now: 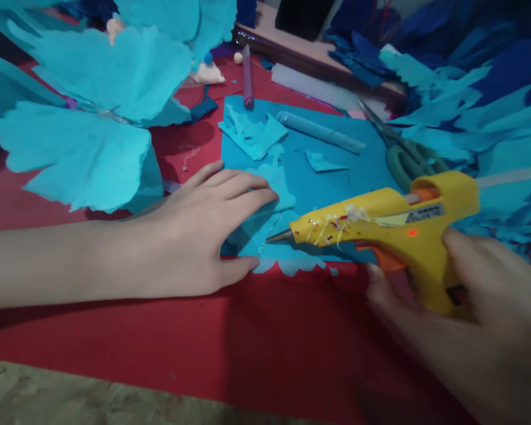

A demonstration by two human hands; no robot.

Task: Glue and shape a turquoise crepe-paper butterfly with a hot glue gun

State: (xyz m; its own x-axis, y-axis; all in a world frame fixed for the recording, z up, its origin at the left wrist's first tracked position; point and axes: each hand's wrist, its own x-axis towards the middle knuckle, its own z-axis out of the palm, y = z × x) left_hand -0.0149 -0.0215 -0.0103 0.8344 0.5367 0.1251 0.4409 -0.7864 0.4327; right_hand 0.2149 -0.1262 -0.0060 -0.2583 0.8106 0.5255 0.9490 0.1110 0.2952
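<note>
My right hand (473,295) grips a yellow hot glue gun (380,230), with a red light lit on its body and a clear glue stick (513,176) jutting from the back. Its metal nozzle points left and touches or nearly touches a light-blue scalloped paper piece (283,239). A thin line, perhaps of glue, runs along that paper by the tip. My left hand (212,224) lies over the paper's left side, fingers spread, holding it down against a blue sheet (363,171). Part of the paper is hidden under the fingers.
Blue paper butterflies (101,112) stand at the left. Green-handled scissors (402,141), a rolled blue paper tube (321,133) and a purple stick (248,79) lie behind. Cut blue paper (504,136) piles up at the right. The red tabletop (159,348) ends near the bottom.
</note>
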